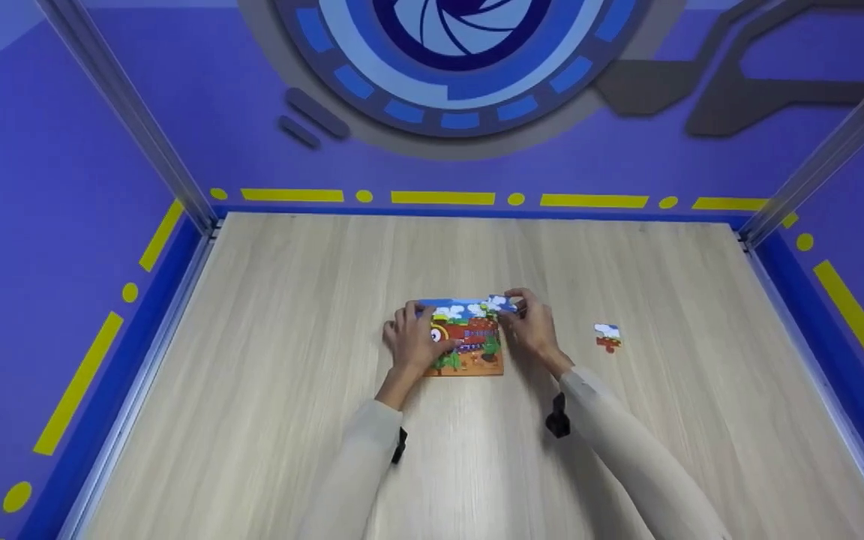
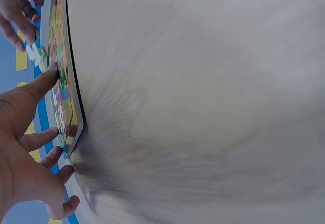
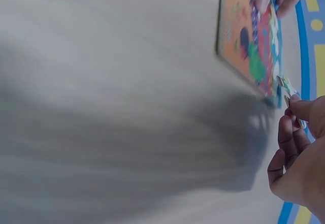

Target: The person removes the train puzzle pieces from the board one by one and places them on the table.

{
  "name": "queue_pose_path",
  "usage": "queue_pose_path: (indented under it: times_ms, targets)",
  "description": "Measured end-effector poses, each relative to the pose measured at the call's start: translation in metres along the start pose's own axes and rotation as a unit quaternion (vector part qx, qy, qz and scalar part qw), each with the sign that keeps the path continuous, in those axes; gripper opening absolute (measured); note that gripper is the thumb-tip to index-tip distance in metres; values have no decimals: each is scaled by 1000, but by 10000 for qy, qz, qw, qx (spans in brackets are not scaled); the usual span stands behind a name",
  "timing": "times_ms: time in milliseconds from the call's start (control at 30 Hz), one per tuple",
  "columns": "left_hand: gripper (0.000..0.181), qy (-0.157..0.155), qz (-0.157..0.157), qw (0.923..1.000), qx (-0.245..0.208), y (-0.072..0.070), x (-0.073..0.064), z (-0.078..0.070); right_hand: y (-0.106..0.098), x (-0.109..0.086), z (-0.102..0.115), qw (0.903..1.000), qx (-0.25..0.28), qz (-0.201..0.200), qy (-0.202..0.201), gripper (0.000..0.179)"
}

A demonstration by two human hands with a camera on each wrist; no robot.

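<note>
A jigsaw puzzle [image 1: 469, 360] with a red train, cacti and a cloudy sky lies flat in its shallow tray on the table. My left hand [image 1: 413, 341] rests spread over its left side; the thumb presses on the picture and other fingertips touch near the edge, as the left wrist view shows [image 2: 30, 148]. At the puzzle's top right corner, my right hand [image 1: 533, 322] pinches a puzzle piece [image 1: 502, 303] with sky and cloud between thumb and fingers. In the right wrist view this piece [image 3: 288, 86] is held tilted, just off the corner.
A second loose puzzle piece [image 1: 607, 337], with cloud and red parts, lies on the wooden table [image 1: 289, 337] to the right. Blue and purple panels [image 1: 169, 90] wall the table at the back and both sides.
</note>
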State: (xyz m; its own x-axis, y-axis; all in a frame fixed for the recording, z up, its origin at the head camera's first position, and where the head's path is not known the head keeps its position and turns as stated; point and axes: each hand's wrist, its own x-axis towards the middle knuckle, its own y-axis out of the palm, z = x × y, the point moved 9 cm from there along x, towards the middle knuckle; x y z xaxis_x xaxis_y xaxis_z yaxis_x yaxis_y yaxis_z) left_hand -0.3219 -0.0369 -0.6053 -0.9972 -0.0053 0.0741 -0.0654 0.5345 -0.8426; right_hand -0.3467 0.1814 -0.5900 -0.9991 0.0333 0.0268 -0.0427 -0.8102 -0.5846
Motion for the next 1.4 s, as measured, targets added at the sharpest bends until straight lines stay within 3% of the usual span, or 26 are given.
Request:
queue_pose_path:
  times_ms: [267,500,867,1400]
  targets:
    - [79,108,-98,9998,-116,0,0,0,-21,-3,-16,10000,-68,18,4,33]
    - [78,89,-138,9999,47,-2,0,-1,-42,-5,-29,9997,-197,95,109,35]
    - [75,133,-131,9997,-155,0,0,-2,-76,-12,-49,9990,-441,9,-32,33]
    - [74,195,-244,9994,-121,-7,-4,-5,-103,-22,-74,9968,-793,99,8,35]
